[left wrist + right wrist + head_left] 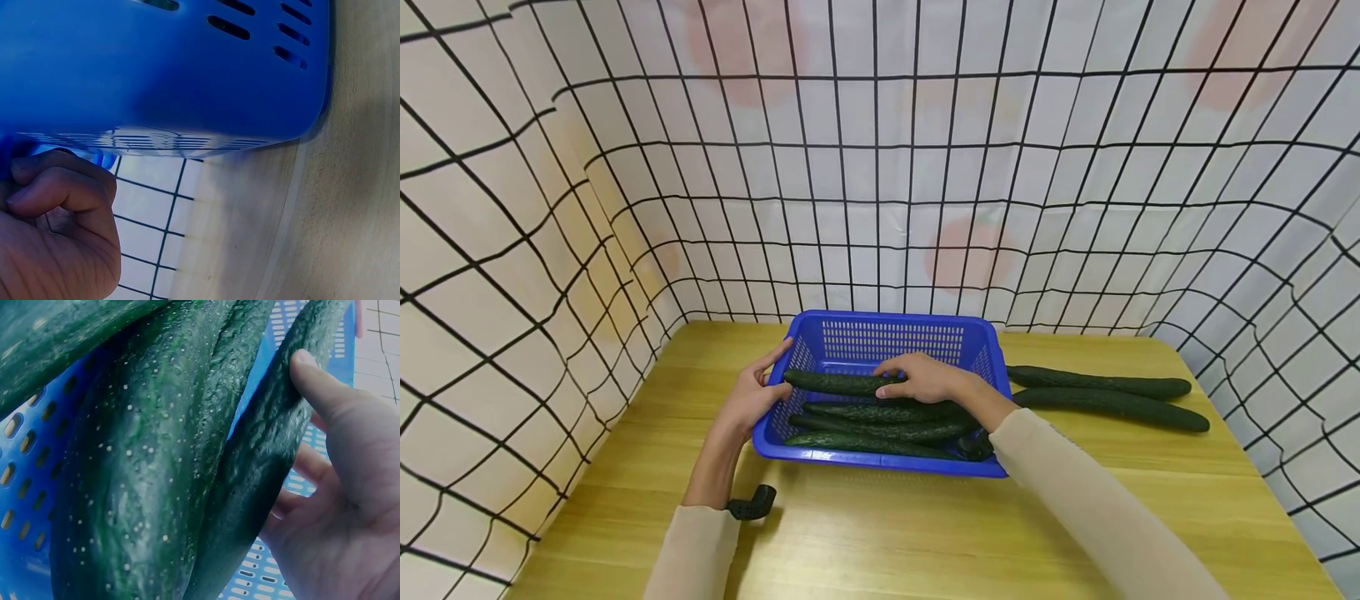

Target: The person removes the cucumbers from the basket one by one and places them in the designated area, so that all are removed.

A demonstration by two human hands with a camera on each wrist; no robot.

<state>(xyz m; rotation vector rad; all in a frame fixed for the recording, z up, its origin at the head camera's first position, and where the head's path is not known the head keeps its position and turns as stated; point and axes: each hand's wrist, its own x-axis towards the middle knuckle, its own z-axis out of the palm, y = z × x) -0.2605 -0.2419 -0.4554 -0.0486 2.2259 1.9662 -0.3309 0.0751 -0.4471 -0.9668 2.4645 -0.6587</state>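
My right hand (pixel 925 379) grips a long dark green cucumber (pixel 835 383) inside a blue plastic basket (pixel 880 463), thumb on the near side and fingers on the far side. In the right wrist view, the thumb (pixel 319 381) presses on this cucumber's bumpy skin. My left hand (pixel 752 396) holds the basket's left rim, its thumb over the edge close to the cucumber's tip. Seen from the left wrist, its fingers (pixel 62 187) are curled at the rim. Several more cucumbers (pixel 865 443) lie side by side along the basket's near half.
Two more cucumbers (pixel 1112 407) lie on the wooden table (pixel 880 533) right of the basket. A white cloth wall with a black grid (pixel 880 167) encloses the table at the back and sides. A small black device (pixel 752 504) sits at the left wrist.
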